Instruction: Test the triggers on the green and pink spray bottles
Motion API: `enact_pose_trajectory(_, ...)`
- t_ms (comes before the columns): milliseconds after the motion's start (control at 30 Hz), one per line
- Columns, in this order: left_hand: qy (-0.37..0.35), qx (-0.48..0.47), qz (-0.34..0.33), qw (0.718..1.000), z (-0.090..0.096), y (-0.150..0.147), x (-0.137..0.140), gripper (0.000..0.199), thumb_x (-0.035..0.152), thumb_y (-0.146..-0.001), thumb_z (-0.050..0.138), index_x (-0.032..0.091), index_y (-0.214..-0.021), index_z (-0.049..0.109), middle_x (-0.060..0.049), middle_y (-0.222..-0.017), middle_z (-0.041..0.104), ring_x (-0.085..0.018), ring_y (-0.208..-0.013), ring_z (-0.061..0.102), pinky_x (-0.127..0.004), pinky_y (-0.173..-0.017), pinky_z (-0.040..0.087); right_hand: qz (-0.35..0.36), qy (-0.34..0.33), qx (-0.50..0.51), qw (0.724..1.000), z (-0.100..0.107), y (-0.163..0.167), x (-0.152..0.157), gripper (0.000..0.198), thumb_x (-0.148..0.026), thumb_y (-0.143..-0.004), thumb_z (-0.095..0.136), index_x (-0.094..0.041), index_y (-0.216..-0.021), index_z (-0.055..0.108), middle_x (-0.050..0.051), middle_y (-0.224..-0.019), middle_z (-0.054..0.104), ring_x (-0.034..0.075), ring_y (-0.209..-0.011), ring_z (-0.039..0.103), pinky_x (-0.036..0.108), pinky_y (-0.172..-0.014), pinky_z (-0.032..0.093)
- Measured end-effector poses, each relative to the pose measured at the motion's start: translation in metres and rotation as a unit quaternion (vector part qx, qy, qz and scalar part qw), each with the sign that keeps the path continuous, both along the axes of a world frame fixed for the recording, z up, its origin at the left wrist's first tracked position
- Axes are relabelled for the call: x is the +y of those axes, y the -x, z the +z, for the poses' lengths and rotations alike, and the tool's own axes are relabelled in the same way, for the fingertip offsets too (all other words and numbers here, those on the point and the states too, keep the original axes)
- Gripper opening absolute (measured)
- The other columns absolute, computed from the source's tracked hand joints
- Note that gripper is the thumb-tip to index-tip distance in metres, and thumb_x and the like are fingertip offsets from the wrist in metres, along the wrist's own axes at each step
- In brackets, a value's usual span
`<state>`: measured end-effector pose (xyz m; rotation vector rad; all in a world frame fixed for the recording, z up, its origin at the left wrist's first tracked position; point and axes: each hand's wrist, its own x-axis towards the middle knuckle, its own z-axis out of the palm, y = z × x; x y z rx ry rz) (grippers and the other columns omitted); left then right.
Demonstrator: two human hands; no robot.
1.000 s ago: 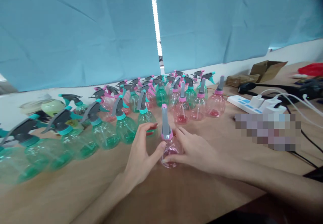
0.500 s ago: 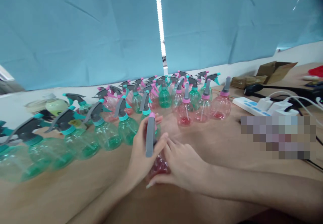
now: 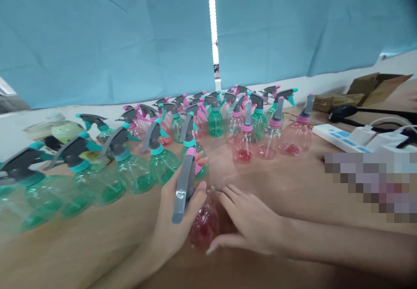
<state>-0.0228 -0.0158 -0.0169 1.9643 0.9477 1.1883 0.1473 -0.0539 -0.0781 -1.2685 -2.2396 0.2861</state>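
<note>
A clear pink spray bottle (image 3: 205,226) with a grey trigger head and pink collar is in front of me, reddish towards its base. My left hand (image 3: 176,206) is closed around its neck, under the grey head. To the bottle's right is my right hand (image 3: 252,219), its thumb and fingers spread around that side. Its fingertips lie close to the bottle; whether they touch it I cannot tell. Just beyond the left fingers stands a green spray bottle (image 3: 202,172). A row of green spray bottles (image 3: 135,174) runs along the left.
More pink spray bottles (image 3: 243,148) stand at the back, mixed with green ones. A white power strip (image 3: 339,137) with plugs and cables lies at the right, near an open cardboard box (image 3: 374,89). Blue sheeting (image 3: 130,41) hangs behind the wooden table (image 3: 276,185).
The held spray bottle has come slightly left and nearer, and its head leans more. My right hand has loosened and drawn away to the right of the bottle's body. The view has shifted a little.
</note>
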Motion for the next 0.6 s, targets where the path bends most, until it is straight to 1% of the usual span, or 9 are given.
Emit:
enact_pose_trajectory(67, 0.027, -0.003, 0.021, 0.999, -0.001, 0.0, -0.001, 0.033, 0.029, -0.084, 0.06, 0.029, -0.117, 0.059, -0.001, -0.11, 0.072, -0.026, -0.098, 0.069, -0.043, -0.087, 0.059, 0.014, 0.0, -0.008, 1.0, -0.011, -0.011, 0.001, 0.087, -0.076, -0.077, 0.052, -0.009, -0.133, 0.051, 0.023, -0.134, 0.056, 0.036, -0.122, 0.053, 0.055, -0.1, 0.045)
enact_pose_trajectory(133, 0.031, 0.008, 0.036, 0.999, -0.003, 0.0, -0.001, 0.029, 0.032, -0.084, 0.06, 0.028, -0.113, 0.061, -0.002, -0.097, 0.073, -0.026, -0.085, 0.071, -0.043, -0.076, 0.061, 0.021, 0.015, -0.03, 0.999, -0.021, -0.021, 0.003, 0.088, -0.073, -0.079, 0.053, -0.006, -0.136, 0.05, 0.025, -0.141, 0.049, 0.037, -0.132, 0.045, 0.056, -0.106, 0.04)
enact_pose_trajectory(267, -0.023, 0.036, 0.049, 0.998, -0.002, 0.001, -0.001, 0.028, 0.031, -0.083, 0.06, 0.03, -0.111, 0.062, 0.0, -0.087, 0.07, -0.025, -0.083, 0.069, -0.04, -0.075, 0.059, 0.035, 0.036, -0.052, 0.997, -0.027, -0.033, 0.003, 0.083, -0.067, -0.085, 0.052, -0.004, -0.139, 0.048, 0.023, -0.147, 0.042, 0.034, -0.139, 0.035, 0.053, -0.112, 0.034)
enact_pose_trajectory(300, -0.035, 0.041, 0.048, 0.997, 0.0, 0.001, -0.001, 0.026, 0.03, -0.083, 0.06, 0.031, -0.108, 0.064, 0.001, -0.084, 0.069, -0.024, -0.08, 0.069, -0.038, -0.073, 0.059, 0.036, 0.042, -0.055, 0.997, -0.027, -0.034, 0.003, 0.081, -0.066, -0.086, 0.051, -0.004, -0.139, 0.048, 0.022, -0.148, 0.041, 0.033, -0.139, 0.035, 0.052, -0.112, 0.034)
enact_pose_trajectory(400, -0.04, 0.058, 0.038, 0.997, 0.004, 0.0, -0.001, 0.023, 0.027, -0.083, 0.057, 0.033, -0.103, 0.066, 0.003, -0.074, 0.067, -0.02, -0.064, 0.065, -0.034, -0.062, 0.057, 0.03, 0.059, -0.059, 0.996, -0.025, -0.035, 0.002, 0.078, -0.064, -0.089, 0.049, -0.006, -0.14, 0.047, 0.019, -0.149, 0.04, 0.031, -0.14, 0.034, 0.05, -0.113, 0.034)
enact_pose_trajectory(500, -0.028, 0.084, 0.031, 0.996, 0.005, -0.001, 0.001, 0.023, 0.026, -0.083, 0.054, 0.032, -0.102, 0.066, 0.004, -0.069, 0.065, -0.018, -0.057, 0.061, -0.033, -0.06, 0.054, 0.026, 0.065, -0.058, 0.996, -0.025, -0.035, 0.002, 0.076, -0.062, -0.09, 0.05, -0.006, -0.141, 0.046, 0.019, -0.149, 0.04, 0.031, -0.139, 0.034, 0.048, -0.113, 0.034)
enact_pose_trajectory(600, -0.013, 0.1, 0.025, 0.995, 0.004, -0.002, 0.002, 0.021, 0.028, -0.084, 0.05, 0.029, -0.097, 0.066, 0.004, -0.065, 0.062, -0.017, -0.051, 0.056, -0.033, -0.057, 0.051, 0.029, 0.068, -0.057, 0.996, -0.026, -0.036, 0.002, 0.075, -0.06, -0.09, 0.05, -0.005, -0.141, 0.046, 0.019, -0.149, 0.039, 0.031, -0.139, 0.034, 0.049, -0.113, 0.033)
